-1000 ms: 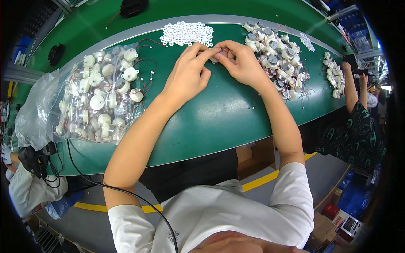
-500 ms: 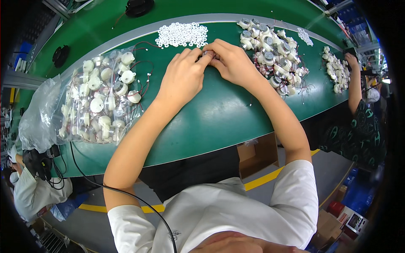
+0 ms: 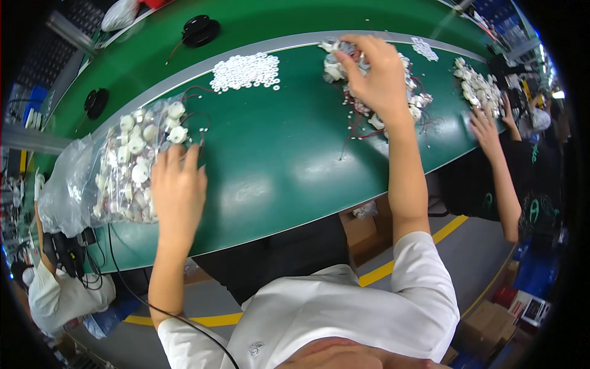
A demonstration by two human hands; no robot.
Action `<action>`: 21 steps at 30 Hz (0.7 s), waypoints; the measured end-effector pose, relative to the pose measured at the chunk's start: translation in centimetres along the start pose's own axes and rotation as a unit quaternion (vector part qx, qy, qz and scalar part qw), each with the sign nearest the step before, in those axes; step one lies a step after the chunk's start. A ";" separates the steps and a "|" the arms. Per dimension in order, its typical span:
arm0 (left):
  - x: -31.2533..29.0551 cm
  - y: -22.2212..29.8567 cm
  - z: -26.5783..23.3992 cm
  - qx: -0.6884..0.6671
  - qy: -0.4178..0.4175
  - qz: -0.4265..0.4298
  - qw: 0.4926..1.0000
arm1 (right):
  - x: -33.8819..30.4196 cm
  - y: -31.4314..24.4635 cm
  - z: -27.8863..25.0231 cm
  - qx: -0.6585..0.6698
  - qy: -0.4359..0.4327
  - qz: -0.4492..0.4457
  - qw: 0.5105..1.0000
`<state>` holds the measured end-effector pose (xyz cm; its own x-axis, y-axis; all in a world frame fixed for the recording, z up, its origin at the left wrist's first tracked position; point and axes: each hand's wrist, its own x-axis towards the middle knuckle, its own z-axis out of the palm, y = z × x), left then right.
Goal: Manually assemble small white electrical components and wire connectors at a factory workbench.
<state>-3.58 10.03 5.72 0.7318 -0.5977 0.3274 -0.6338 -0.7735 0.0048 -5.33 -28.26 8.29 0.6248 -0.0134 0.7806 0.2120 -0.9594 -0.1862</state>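
Note:
My right hand (image 3: 378, 77) is over the heap of small white-and-grey motors (image 3: 415, 101) with red and dark wires, right of the middle of the bench. Its thumb and fingers are curled around a small motor at the heap's far left edge, partly hidden by the hand. My left hand (image 3: 178, 190) reaches to the right side of a clear plastic bag (image 3: 70, 184) full of similar white motors (image 3: 138, 144). Its fingers are apart, with the tips at the motors by the bag's edge; nothing shows held in them. White ring-shaped washers (image 3: 246, 72) lie spread between the two groups.
A smaller patch of white rings (image 3: 424, 49) and another motor heap (image 3: 476, 86) lie farther right, beside a co-worker's hand (image 3: 485, 129). Black round parts (image 3: 200, 31) rest beyond the metal rail. A black cable (image 3: 132, 289) crosses near my left arm.
My hands were together near the washers. They have parted: the right moved right onto the motor heap, the left moved left and nearer to the bag. The view has shifted slightly.

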 end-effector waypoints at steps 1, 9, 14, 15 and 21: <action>-0.7 -0.8 -0.3 0.000 -0.002 0.010 1.000 | 0.1 0.9 -0.9 -0.018 -0.015 0.015 1.000; -0.8 -1.1 -0.9 0.007 -0.043 0.003 0.999 | -0.7 5.1 -3.9 -0.018 -0.151 0.067 0.986; -0.4 -0.2 -1.6 -0.030 -0.043 -0.008 0.999 | -0.7 5.5 -4.6 -0.037 -0.179 0.060 0.981; -0.4 -0.4 -1.7 -0.040 -0.057 -0.007 0.998 | -0.7 5.3 -4.6 -0.046 -0.177 0.057 0.981; 0.5 -0.9 -2.9 -0.096 -0.048 0.026 0.994 | 0.3 0.2 -2.4 -0.039 0.000 -0.036 0.999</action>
<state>-3.34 11.02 8.62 0.7109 -0.6607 0.2410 -0.7014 -0.6913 0.1735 -6.90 -29.11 9.95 0.6099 0.0557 0.7905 0.1969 -0.9769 -0.0830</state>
